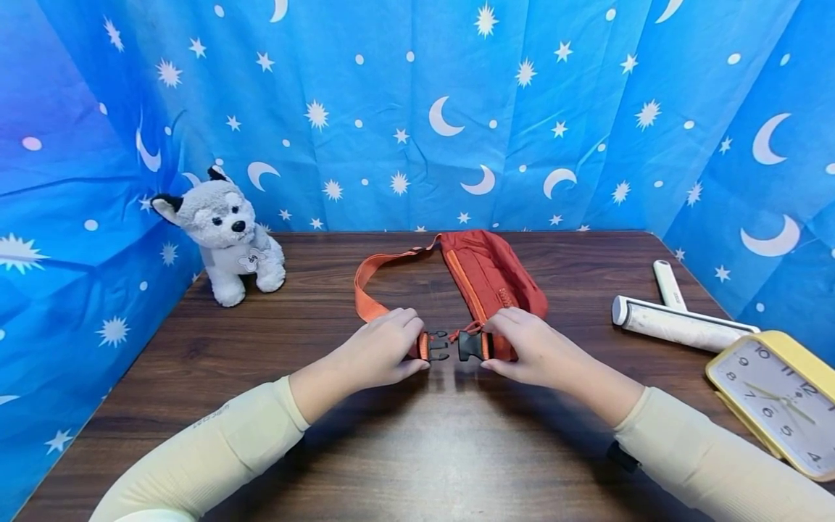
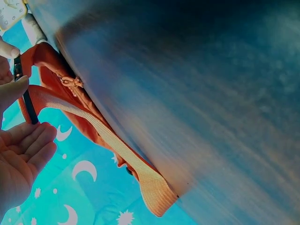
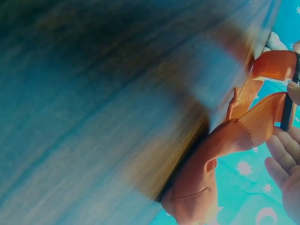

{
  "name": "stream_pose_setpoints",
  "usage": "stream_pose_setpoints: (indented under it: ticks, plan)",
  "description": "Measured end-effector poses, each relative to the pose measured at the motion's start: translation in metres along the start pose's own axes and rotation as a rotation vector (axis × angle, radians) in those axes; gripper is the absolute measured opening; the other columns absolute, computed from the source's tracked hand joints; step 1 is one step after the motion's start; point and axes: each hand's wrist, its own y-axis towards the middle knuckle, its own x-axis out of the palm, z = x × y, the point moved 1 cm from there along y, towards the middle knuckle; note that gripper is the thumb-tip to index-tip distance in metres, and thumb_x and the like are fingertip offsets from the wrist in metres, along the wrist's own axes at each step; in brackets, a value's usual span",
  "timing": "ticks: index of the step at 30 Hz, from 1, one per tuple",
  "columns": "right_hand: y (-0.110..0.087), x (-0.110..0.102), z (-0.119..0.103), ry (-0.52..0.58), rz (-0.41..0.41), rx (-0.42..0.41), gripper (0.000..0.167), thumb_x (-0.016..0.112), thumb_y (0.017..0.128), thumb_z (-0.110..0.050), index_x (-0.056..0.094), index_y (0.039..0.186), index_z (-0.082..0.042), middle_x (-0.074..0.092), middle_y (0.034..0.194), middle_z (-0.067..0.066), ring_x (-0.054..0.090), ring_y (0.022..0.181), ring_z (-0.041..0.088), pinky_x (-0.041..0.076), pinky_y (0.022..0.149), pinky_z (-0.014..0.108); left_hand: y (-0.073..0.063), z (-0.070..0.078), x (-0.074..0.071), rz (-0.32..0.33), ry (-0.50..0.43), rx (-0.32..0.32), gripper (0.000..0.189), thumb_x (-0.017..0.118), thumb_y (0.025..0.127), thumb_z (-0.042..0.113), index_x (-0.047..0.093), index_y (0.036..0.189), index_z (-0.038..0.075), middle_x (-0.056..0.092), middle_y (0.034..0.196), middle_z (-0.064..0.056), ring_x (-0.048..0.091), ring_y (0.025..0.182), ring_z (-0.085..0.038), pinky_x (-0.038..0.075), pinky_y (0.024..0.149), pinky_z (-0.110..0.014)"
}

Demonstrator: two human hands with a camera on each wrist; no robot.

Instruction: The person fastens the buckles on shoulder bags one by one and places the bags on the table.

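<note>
A red waist bag [image 1: 496, 272] with an orange zipper lies on the table, its orange strap [image 1: 368, 290] looping out to the left. In the head view my left hand [image 1: 385, 348] pinches the strap end that carries the pronged black buckle half [image 1: 438, 346]. Opposite it, my right hand [image 1: 535, 348] pinches the black socket half [image 1: 471, 346] beside the bag. The two halves face each other with a small gap between them. From the left wrist, thumb and fingers [image 2: 33, 145] show at the buckle's edges; the right wrist view shows fingers [image 3: 286, 150] below its buckle half.
A grey and white plush husky [image 1: 228, 232] stands at the back left of the brown wooden table [image 1: 417, 449]. To the right lie a white lint roller [image 1: 681, 324] with a pale handle [image 1: 668, 284] and a yellow clock [image 1: 783, 399]. A blue star-patterned curtain [image 1: 391, 109] hangs behind.
</note>
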Motion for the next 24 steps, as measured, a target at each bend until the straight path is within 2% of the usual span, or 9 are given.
stream_pose_setpoints:
  ticks: [11,24]
  plan:
    - [0.0016,0.0005,-0.0011,0.006,0.004,-0.007,0.042,0.082,0.071,-0.026,0.059,0.098,-0.005,0.059,0.092,0.005,0.055,0.084,0.014,0.049,0.071,0.033,0.0018,0.0024,-0.0031,-0.017,0.009,-0.015,0.038,0.074,0.079,0.036,0.058,0.096,0.006,0.051,0.086,-0.001,0.046,0.075,-0.012,0.043,0.066,-0.027]
    - [0.0040,0.0019,-0.0004,0.009,0.036,-0.029,0.042,0.083,0.069,-0.023,0.058,0.097,-0.003,0.059,0.090,0.006,0.055,0.081,0.014,0.049,0.069,0.032,0.0033,0.0021,-0.0017,0.001,0.005,0.002,0.036,0.074,0.080,0.035,0.058,0.094,0.006,0.049,0.084,-0.001,0.045,0.073,-0.013,0.042,0.063,-0.028]
